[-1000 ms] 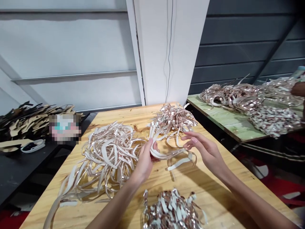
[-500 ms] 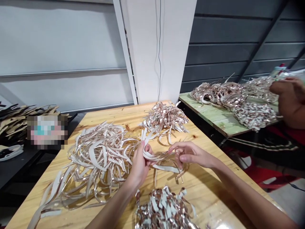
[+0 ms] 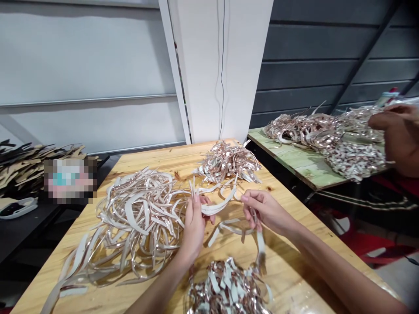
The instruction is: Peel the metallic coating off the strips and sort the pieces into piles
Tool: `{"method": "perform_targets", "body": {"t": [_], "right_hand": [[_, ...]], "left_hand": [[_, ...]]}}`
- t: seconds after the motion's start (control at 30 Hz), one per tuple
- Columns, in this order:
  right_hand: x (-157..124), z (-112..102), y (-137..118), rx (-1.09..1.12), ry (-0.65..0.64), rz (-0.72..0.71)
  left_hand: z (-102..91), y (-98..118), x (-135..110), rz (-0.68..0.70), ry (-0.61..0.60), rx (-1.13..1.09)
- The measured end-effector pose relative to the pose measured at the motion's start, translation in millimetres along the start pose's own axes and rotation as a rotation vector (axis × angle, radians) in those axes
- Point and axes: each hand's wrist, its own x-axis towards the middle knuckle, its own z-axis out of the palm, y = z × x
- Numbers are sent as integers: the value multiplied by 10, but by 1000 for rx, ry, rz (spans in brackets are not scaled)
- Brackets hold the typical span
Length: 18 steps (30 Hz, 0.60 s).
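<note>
A bendy strip (image 3: 261,247) has been moved lower, pinched by the right hand (image 3: 262,208). Curved white strips (image 3: 218,208) are gripped by the left hand (image 3: 195,221).

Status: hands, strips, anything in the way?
Left hand gripping bunched strips. Right hand holding a curled strip. Tangled pile crowding left hand's outer side.

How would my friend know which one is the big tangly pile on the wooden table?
Find the wooden table in the middle. On its left side, beside the person's left hand, lies the big pile. It spreads wider than the far pile and the near pile, in long, loose, whitish loops.
</note>
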Motion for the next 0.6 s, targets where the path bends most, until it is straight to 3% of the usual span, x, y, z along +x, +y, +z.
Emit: {"method": "perform_targets", "body": {"t": [0.27, 0.4, 0.6], "right_hand": [[43, 141, 105, 255, 83, 33], [44, 65, 50, 228, 130, 34], [95, -159, -51, 197, 208, 37]], "left_hand": [[35, -124, -74, -155, -49, -36], [54, -91, -91, -199, -99, -67], [94, -11, -82, -138, -89, -125]]}}
